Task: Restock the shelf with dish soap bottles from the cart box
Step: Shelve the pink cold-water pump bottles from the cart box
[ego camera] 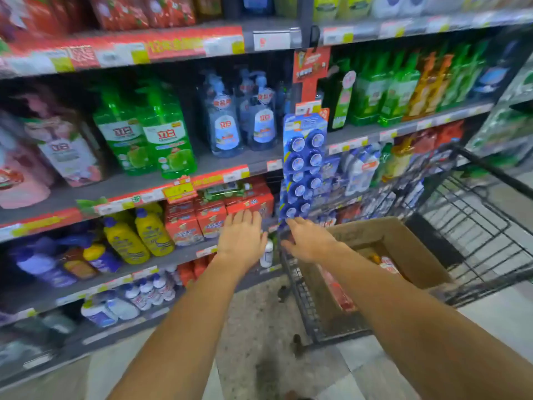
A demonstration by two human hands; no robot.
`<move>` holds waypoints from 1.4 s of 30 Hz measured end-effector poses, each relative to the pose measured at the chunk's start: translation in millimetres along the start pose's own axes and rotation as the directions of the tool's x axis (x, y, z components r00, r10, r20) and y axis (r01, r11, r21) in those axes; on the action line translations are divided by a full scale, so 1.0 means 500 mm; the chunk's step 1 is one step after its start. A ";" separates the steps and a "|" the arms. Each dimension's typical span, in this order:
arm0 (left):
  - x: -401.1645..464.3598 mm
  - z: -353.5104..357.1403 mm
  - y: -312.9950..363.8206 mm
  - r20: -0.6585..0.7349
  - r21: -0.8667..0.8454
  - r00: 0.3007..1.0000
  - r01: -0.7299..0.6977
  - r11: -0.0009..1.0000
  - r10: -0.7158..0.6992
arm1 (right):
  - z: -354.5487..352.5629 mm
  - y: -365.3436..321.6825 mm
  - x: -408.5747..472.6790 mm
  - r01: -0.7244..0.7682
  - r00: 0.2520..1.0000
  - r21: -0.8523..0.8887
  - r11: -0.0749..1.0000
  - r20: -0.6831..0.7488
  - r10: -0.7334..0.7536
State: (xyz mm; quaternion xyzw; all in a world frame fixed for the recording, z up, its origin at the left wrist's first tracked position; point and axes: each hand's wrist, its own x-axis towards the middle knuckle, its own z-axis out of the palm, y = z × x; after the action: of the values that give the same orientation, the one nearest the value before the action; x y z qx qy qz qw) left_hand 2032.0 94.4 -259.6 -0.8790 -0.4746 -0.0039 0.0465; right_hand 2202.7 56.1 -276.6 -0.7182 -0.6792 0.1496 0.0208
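Both hands empty: left hand [241,241] and right hand [310,241] are held flat, fingers straight, loosely spread. Bottles [385,264] lie in the box [418,252], just right of the right fingers. Risk: hanging blue strip [302,168], touching fingertips, could be snagged.

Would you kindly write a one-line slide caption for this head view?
Both empty hands, left and right, reach forward between stocked shelves and the cart's cardboard box.
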 end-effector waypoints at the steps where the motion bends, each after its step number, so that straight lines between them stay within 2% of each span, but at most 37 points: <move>1: -0.005 0.012 0.032 0.027 -0.011 0.999 -0.039 0.999 0.039 | 0.016 0.025 -0.027 -0.041 0.999 0.006 0.999 0.029 0.041; 6: -0.027 0.068 0.173 0.137 -0.047 0.977 -0.157 0.986 0.162 | 0.084 0.138 -0.137 -0.243 0.962 0.028 0.970 0.137 0.237; 11: -0.023 0.107 0.277 0.210 -0.105 0.948 -0.222 0.969 0.240 | 0.116 0.222 -0.212 -0.320 0.928 0.030 0.947 0.214 0.306; 13: -0.011 0.121 0.309 0.224 -0.119 0.938 -0.245 0.962 0.266 | 0.136 0.260 -0.224 -0.397 0.892 0.035 0.917 0.248 0.377; 18: 0.036 0.166 0.385 0.287 -0.122 0.912 -0.268 0.956 0.293 | 0.172 0.354 -0.220 -0.464 0.849 0.057 0.884 0.312 0.426; 20: 0.062 0.190 0.413 0.303 -0.134 0.907 -0.262 0.956 0.291 | 0.184 0.400 -0.203 -0.445 0.848 0.052 0.894 0.344 0.403; 26: 0.170 0.269 0.490 0.427 -0.134 0.875 -0.188 0.973 0.228 | 0.215 0.544 -0.089 -0.483 0.816 0.111 0.868 0.416 0.401; 31: 0.250 0.340 0.551 0.557 -0.154 0.823 -0.026 0.988 0.109 | 0.260 0.637 0.005 -0.365 0.808 0.079 0.928 0.522 0.273; 35: 0.305 0.399 0.601 0.687 -0.206 0.727 0.214 0.955 -0.015 | 0.336 0.701 0.061 -0.329 0.769 0.069 0.942 0.598 0.225; 39: 0.353 0.466 0.623 0.748 -0.148 0.660 0.279 0.949 -0.077 | 0.406 0.750 0.113 -0.339 0.710 0.107 0.935 0.681 0.179; 42: 0.381 0.519 0.622 0.779 -0.100 0.609 0.357 0.929 -0.150 | 0.447 0.773 0.146 -0.362 0.701 0.124 0.924 0.690 0.182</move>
State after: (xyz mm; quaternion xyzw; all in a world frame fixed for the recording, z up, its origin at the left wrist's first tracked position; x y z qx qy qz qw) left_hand 2386.4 105.7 -532.5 -0.7204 -0.5661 0.2991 -0.2666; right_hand 2525.4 59.4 -593.7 -0.7013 -0.5020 0.4818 -0.1553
